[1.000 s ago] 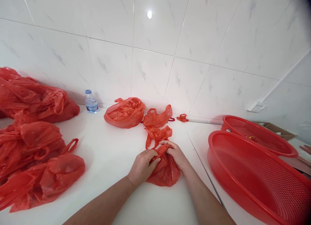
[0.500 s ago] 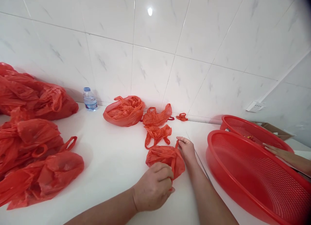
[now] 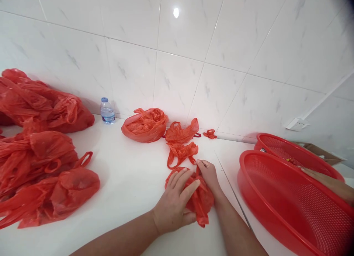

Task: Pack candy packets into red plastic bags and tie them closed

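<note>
Under both hands, on the white tabletop, lies a crumpled red plastic bag. My left hand rests on its left side with fingers stretched out and thumb apart; it is open. With thumb and fingers closed, my right hand pinches a strip of the bag, probably its handle, at the upper edge. Just beyond lie a small flattened red bag with loop handles and another crumpled red bag.
Big heaps of red bags fill the left side near a water bottle. A full red bag stands by the tiled wall. On the right are red mesh baskets, with another person's hand at them.
My left hand has gone from a closed grip to spread fingers on the bag. My right hand has come slightly nearer. The bag's loose end now hangs toward me.
</note>
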Tool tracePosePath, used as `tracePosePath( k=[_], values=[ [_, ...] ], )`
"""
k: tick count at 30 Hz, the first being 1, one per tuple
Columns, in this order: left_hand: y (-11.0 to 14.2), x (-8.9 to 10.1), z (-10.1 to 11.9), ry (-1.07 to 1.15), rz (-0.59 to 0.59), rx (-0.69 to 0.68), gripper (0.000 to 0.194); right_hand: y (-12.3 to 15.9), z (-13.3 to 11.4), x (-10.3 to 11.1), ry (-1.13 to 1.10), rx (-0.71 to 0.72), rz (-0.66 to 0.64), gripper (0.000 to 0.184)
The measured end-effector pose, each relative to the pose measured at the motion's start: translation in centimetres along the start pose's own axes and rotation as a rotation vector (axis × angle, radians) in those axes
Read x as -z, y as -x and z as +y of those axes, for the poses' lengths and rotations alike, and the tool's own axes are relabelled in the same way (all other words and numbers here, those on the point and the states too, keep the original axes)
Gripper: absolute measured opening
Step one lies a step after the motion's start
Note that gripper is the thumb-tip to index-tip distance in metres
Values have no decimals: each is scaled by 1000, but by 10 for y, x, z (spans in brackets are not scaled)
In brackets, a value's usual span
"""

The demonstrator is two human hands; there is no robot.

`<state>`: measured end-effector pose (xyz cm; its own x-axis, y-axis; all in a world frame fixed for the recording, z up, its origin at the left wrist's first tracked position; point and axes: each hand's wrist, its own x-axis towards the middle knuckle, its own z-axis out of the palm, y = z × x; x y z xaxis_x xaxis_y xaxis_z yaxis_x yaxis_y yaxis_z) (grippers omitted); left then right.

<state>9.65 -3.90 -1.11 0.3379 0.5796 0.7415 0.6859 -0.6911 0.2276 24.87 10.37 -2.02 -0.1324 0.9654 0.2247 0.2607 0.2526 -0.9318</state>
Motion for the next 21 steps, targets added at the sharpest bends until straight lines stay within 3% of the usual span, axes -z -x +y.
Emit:
tracePosePath(
  k=[3, 7, 11, 15, 21],
  values=[
    [1, -5, -4, -41, -47, 107, 71, 8, -3, -15, 46, 42, -98, 32],
    [2, -6, -8, -12, -172, 148, 59, 14, -5, -33, 91, 117, -214, 24],
    [1, 4, -18, 28, -187, 179, 38, 14, -5, -35, 145, 204, -130, 24],
    [1, 24, -35, 51, -51, 240, 39, 7, 4, -27, 333, 264, -29, 27],
    [3, 65, -77, -29, 253, 333, 41, 3, 20, -27, 522, 213, -103, 40]
  ],
)
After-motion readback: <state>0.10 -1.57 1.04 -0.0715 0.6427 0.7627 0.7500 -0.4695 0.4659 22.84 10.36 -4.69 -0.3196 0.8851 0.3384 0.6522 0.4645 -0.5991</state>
